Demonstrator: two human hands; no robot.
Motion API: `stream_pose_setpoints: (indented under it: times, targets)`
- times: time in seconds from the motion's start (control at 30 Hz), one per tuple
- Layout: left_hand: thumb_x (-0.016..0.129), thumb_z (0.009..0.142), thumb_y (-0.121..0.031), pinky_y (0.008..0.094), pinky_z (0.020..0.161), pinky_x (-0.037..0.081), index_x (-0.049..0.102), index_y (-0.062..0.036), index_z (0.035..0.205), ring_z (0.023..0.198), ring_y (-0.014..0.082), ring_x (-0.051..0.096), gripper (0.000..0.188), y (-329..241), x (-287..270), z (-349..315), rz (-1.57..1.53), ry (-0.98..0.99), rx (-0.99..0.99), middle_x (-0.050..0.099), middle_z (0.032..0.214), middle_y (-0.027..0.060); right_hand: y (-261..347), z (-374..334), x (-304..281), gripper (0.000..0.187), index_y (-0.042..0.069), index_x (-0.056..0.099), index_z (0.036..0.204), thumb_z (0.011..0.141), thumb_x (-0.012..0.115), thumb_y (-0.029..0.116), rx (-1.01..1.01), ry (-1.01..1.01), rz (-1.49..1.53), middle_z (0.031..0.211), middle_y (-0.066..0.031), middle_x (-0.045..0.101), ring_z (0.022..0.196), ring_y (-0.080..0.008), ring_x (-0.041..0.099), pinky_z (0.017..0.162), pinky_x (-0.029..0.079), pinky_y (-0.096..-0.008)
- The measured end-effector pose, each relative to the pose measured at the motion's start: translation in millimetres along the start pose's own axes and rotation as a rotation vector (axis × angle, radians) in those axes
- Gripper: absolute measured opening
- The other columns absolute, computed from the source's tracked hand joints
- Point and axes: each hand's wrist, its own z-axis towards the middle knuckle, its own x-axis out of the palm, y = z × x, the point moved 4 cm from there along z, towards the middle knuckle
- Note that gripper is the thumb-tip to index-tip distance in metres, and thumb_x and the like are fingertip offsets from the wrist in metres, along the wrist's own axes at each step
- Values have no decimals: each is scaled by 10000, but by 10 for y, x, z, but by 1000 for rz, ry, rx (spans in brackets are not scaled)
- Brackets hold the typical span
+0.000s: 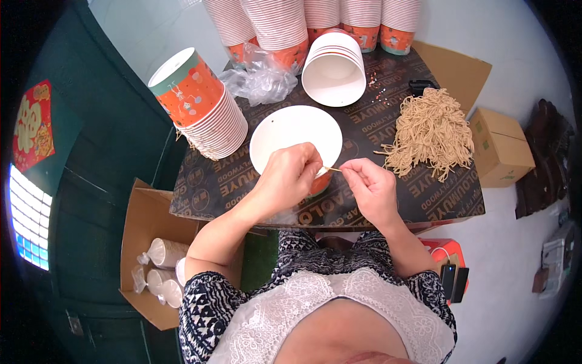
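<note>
At the middle of the table's front edge stands a paper bucket (pixel 294 128), white inside and orange and green outside, its mouth facing up toward me. My left hand (pixel 290 174) is closed in a pinch over its near right rim. A short piece of tan cord (pixel 332 169) runs from the left fingertips to my right hand (pixel 371 187). The right thumb and forefinger are pressed together on the cord's other end, just right of the bucket. What lies under the left fingers is partly hidden. A loose heap of tan cords (pixel 429 136) lies to the right.
A nested bucket stack (pixel 213 130) leans at the left; another (pixel 335 76) lies behind the bucket. Tall stacks (pixel 276 27) line the back beside crumpled clear plastic (pixel 262 76). An open carton (pixel 136 242) with bagged white stacks stands low left; a red stool (pixel 433 246) holds phones.
</note>
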Motion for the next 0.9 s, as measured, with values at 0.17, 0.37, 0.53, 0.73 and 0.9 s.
stream_pose_setpoints:
  times: [0.17, 0.37, 0.53, 0.73, 0.9]
  targets:
    - [607, 846, -26, 339, 590, 473, 605, 35, 818, 617, 242, 613, 67, 6, 7, 21, 58, 12, -12, 625, 694, 159, 126, -50, -34, 22, -7, 624, 905, 898, 636, 10, -73, 0, -137, 669, -103, 607, 554, -143, 579, 519, 443, -293]
    - [586, 853, -31, 332, 606, 481, 625, 35, 834, 633, 217, 616, 78, 41, -15, 77, 110, 47, -25, 627, 690, 148, 106, -7, -26, 45, -8, 645, 926, 926, 605, 15, -121, -11, -74, 651, -11, 566, 562, -45, 494, 501, 385, -227]
    - [535, 805, 62, 371, 821, 522, 656, 23, 995, 860, 283, 660, 228, 326, -466, 194, 107, 35, 114, 695, 903, 157, 153, 38, -123, 43, 31, 681, 915, 879, 660, 39, -137, -2, -238, 711, -14, 580, 693, -118, 552, 652, 431, -276]
    - [631, 764, 63, 482, 1116, 383, 670, -94, 1167, 1385, 388, 362, 435, 631, -695, 228, 736, 110, 241, 400, 1534, 109, 111, -29, -269, 56, 72, 701, 829, 806, 721, 120, -147, 88, -443, 809, -28, 591, 906, -211, 555, 889, 382, -375]
    - [690, 702, 65, 511, 1161, 311, 735, -89, 953, 1447, 394, 280, 298, 596, -720, 17, 742, 143, 246, 392, 1549, 75, 198, -44, -451, 61, 83, 676, 817, 833, 700, 137, -131, 59, -411, 860, -21, 649, 1098, -208, 565, 1018, 271, -404]
